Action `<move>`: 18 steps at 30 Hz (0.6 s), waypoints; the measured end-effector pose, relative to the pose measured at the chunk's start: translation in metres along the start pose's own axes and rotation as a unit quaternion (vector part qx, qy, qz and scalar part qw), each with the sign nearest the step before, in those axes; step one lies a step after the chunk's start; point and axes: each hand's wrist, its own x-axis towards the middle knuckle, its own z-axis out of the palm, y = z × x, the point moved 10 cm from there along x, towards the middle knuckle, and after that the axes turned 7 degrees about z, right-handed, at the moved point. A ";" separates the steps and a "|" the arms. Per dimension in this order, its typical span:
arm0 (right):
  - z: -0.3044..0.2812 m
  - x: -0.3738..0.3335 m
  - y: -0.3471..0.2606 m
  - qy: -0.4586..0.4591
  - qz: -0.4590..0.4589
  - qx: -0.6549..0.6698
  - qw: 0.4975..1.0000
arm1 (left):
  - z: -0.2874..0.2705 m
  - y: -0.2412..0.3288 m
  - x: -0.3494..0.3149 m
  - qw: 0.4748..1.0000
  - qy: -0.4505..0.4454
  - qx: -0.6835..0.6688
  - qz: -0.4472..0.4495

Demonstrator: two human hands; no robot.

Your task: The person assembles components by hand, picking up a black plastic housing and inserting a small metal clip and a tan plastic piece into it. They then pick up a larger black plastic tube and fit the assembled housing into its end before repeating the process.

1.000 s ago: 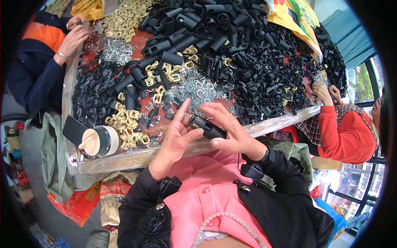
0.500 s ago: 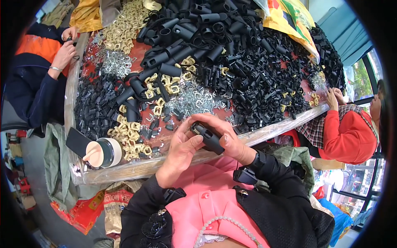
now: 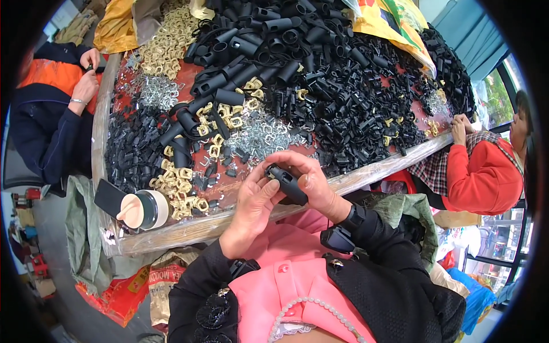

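A black plastic cylindrical part (image 3: pixel 291 188) with a cut-out near its upper end is between my two hands, just over the table's near edge. My left hand (image 3: pixel 255 203) grips it from the left, thumb pressed against its side. Curled around its far and right side are the fingers of my right hand (image 3: pixel 314 186). Just beyond my hands lies a heap of silvery wire clips (image 3: pixel 266 137). Gold-coloured metal buckles (image 3: pixel 174 186) are piled to the left of them.
Black tubes (image 3: pixel 229 96) and small black parts (image 3: pixel 349 126) cover much of the red table, edged by a wooden rail (image 3: pixel 183 235). A jar (image 3: pixel 151 210) and a dark phone (image 3: pixel 110 196) sit at the near left corner. Co-workers (image 3: pixel 54 114) (image 3: pixel 477 171) sit at both sides.
The black cylindrical part has turned slightly in my hands, and my right fingers have shifted along it. The left co-worker's hands have moved a little; the right co-worker's head shows more.
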 end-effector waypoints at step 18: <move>-0.016 -0.019 0.013 0.081 0.025 0.037 0.996 | 0.000 -0.018 -0.008 0.999 0.019 -0.026 -0.019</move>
